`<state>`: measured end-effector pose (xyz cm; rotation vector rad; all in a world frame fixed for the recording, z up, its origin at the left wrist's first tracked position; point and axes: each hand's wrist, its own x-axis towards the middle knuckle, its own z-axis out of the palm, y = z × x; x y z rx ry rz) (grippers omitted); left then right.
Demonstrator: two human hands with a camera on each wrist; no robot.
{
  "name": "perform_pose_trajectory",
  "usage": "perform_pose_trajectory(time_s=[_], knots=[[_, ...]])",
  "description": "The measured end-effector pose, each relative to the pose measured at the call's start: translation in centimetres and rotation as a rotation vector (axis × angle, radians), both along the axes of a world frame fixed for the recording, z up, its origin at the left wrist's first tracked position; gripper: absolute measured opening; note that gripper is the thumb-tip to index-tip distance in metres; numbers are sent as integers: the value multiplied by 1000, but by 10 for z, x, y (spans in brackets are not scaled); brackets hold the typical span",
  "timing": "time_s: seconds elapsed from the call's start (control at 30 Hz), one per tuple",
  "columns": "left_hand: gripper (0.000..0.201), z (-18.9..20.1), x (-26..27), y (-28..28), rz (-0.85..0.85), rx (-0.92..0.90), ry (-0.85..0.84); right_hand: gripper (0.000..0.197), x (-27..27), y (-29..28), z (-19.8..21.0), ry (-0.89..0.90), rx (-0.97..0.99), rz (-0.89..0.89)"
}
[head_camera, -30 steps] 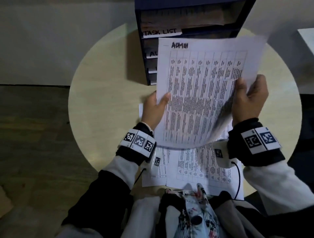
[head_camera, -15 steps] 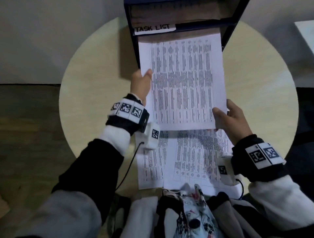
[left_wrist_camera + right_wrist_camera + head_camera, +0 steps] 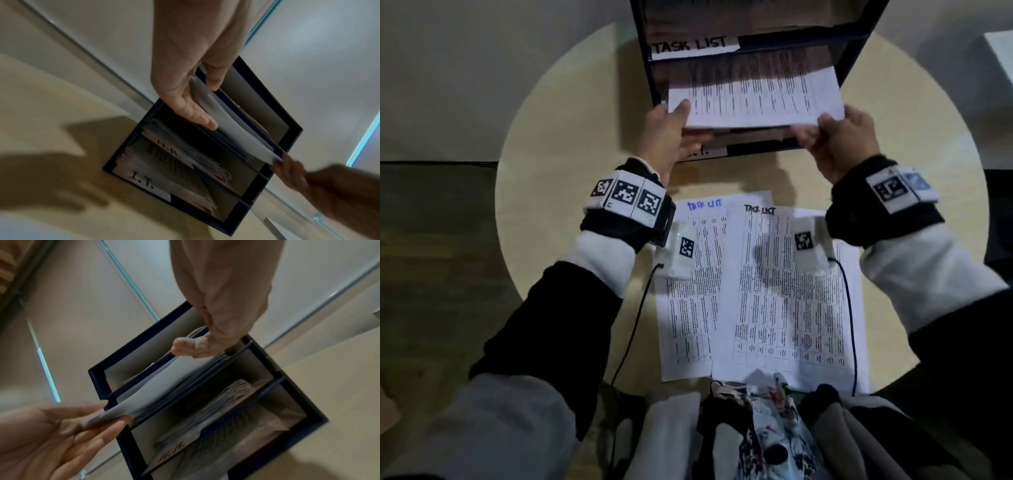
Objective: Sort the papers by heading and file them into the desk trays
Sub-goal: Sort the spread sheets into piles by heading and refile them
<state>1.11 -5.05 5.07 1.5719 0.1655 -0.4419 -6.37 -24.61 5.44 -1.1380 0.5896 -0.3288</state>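
At the top centre of the frame, a sheet [image 3: 756, 99] is held half inside the tray [image 3: 856, 41] below the "TASK LIST" label [image 3: 693, 46]. Its near corners are pinched by the left hand [image 3: 667, 133] and right hand [image 3: 839, 140]. Two papers [image 3: 774, 291] lie on the table [image 3: 571, 144] below.

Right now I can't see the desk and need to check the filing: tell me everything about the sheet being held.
The sheet is white paper printed with a dense table. It lies nearly flat, its far part already inside the dark blue tray rack, in the slot just below the TASK LIST label; its heading is hidden. The left hand pinches its near left corner, the right hand its near right corner. The wrist views show it bowing above papers already filed.
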Motion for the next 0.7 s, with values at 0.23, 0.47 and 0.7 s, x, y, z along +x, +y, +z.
perform_pose_trajectory(time_s=[0.23, 0.47, 0.7], knots=[[21, 5, 12, -9, -39, 200, -121, 45, 61, 11, 20, 59, -17, -52], [25, 4, 30, -15, -167, 525, -280, 49, 72, 5, 8, 171, -279, 56], [31, 3, 42, -17, -183, 629, -294, 3, 77, 7, -12, 293, -816, 352]])
